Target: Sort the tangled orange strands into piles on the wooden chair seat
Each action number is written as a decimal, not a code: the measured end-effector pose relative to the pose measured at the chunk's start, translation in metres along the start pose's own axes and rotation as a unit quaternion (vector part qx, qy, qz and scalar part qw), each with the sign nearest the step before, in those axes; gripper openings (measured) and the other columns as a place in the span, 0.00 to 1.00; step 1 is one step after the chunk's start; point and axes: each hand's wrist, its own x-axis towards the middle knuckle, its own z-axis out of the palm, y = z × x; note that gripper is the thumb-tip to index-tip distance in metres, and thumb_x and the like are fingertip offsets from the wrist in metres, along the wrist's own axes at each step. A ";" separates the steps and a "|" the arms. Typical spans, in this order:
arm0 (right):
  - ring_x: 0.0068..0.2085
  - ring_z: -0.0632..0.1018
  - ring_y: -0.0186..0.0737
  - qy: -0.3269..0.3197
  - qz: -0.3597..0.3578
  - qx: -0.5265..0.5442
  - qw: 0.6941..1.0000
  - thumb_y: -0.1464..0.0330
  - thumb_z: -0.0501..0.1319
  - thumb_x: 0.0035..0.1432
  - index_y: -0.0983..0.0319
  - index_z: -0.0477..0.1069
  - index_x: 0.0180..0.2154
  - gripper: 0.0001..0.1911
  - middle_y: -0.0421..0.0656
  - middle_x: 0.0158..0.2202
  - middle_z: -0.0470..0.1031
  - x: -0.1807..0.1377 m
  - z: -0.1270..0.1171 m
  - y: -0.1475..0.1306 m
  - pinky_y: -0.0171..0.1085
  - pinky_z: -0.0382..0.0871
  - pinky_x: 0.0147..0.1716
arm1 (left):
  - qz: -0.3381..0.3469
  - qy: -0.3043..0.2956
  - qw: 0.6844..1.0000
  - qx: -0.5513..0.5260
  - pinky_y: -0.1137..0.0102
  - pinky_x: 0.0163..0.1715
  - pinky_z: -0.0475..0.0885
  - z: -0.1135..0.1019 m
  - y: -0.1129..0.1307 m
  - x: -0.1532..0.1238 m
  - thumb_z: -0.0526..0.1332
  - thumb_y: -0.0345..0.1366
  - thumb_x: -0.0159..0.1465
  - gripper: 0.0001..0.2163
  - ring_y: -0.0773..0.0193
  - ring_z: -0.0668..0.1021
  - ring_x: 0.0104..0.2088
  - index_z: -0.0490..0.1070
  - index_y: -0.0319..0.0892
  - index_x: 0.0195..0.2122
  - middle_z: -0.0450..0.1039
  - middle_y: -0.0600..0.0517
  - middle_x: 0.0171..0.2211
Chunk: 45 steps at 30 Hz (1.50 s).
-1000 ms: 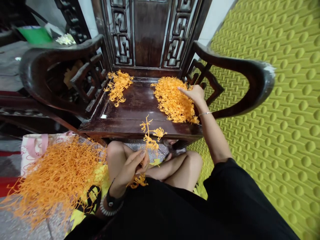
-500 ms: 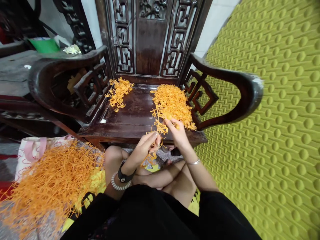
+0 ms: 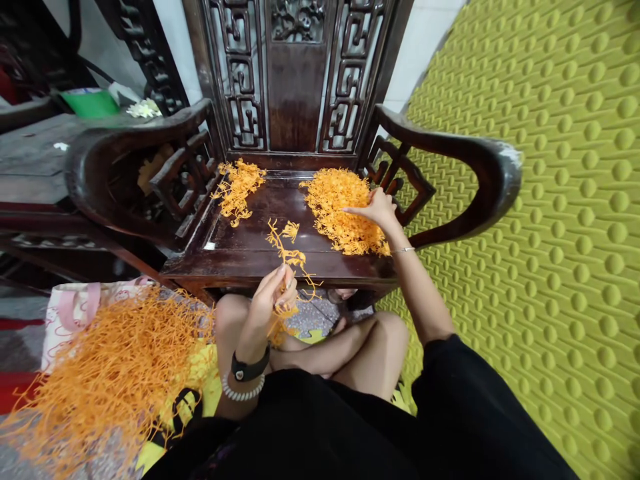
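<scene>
A white cloth bag (image 3: 55, 323) with pink straps is on the floor at the far left. A big messy heap of orange strings (image 3: 120, 373) lies against it. Next comes the dark wooden chair seat (image 3: 277, 200). A tiny white bit (image 3: 209, 246) sits near its front left corner. A small orange pile (image 3: 235, 190) lies at its back left corner. The left hand (image 3: 267, 297) is near the front edge, pinching a curly orange strand (image 3: 284, 253) that sticks up past the fingers. A bigger orange pile (image 3: 333, 200) lies along the seat's right edge. The right hand (image 3: 381, 210) is at this pile, with its thumb and pointing finger spread wide, so its grip is loose. A bumpy yellow mat (image 3: 550, 267) fills the far right.
</scene>
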 end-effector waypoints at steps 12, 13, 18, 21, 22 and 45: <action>0.42 0.77 0.41 -0.413 -0.053 0.511 0.752 0.54 0.65 0.51 0.60 0.75 0.39 0.19 0.44 0.41 0.76 -0.199 0.003 -0.066 0.40 0.72 0.45 | -0.028 -0.015 0.995 0.091 0.75 0.18 0.51 0.015 -0.023 0.005 0.58 0.50 0.62 0.20 0.74 0.55 0.15 0.57 0.41 0.22 0.52 0.60 0.13; 0.41 0.78 0.39 -0.389 -0.009 0.556 0.734 0.54 0.64 0.53 0.61 0.75 0.34 0.16 0.44 0.38 0.77 -0.206 0.007 -0.073 0.38 0.72 0.44 | -0.035 -0.011 0.995 0.096 0.74 0.17 0.50 0.016 -0.027 0.004 0.58 0.51 0.62 0.20 0.74 0.55 0.15 0.56 0.41 0.22 0.52 0.60 0.13; 0.28 0.72 0.32 -0.264 0.111 0.705 0.648 0.52 0.65 0.52 0.62 0.63 0.19 0.23 0.37 0.21 0.66 -0.208 0.026 -0.098 0.32 0.71 0.33 | -0.044 0.019 0.994 0.095 0.75 0.16 0.47 0.017 -0.033 -0.001 0.60 0.53 0.59 0.23 0.76 0.51 0.15 0.53 0.42 0.20 0.48 0.62 0.14; 0.18 0.60 0.26 -0.184 0.122 0.730 0.646 0.52 0.67 0.49 0.61 0.58 0.19 0.25 0.33 0.17 0.57 -0.200 0.033 -0.107 0.28 0.59 0.17 | -0.047 0.025 0.994 0.098 0.76 0.16 0.46 0.020 -0.034 -0.003 0.60 0.55 0.58 0.24 0.76 0.51 0.15 0.53 0.42 0.20 0.47 0.62 0.14; 0.16 0.55 0.25 -0.175 0.123 0.730 0.649 0.52 0.68 0.49 0.61 0.57 0.19 0.26 0.32 0.16 0.54 -0.197 0.033 -0.108 0.28 0.53 0.14 | -0.048 0.027 0.994 0.096 0.76 0.16 0.46 0.020 -0.034 -0.004 0.60 0.56 0.58 0.25 0.76 0.51 0.15 0.53 0.42 0.20 0.47 0.62 0.14; 0.18 0.52 0.29 0.021 0.020 0.413 0.910 0.46 0.53 0.58 0.59 0.51 0.17 0.30 0.33 0.15 0.47 -0.016 -0.033 -0.022 0.32 0.49 0.19 | -0.037 0.026 0.999 -0.005 0.80 0.16 0.52 0.007 -0.005 -0.044 0.57 0.43 0.66 0.19 0.75 0.48 0.15 0.55 0.41 0.20 0.44 0.62 0.14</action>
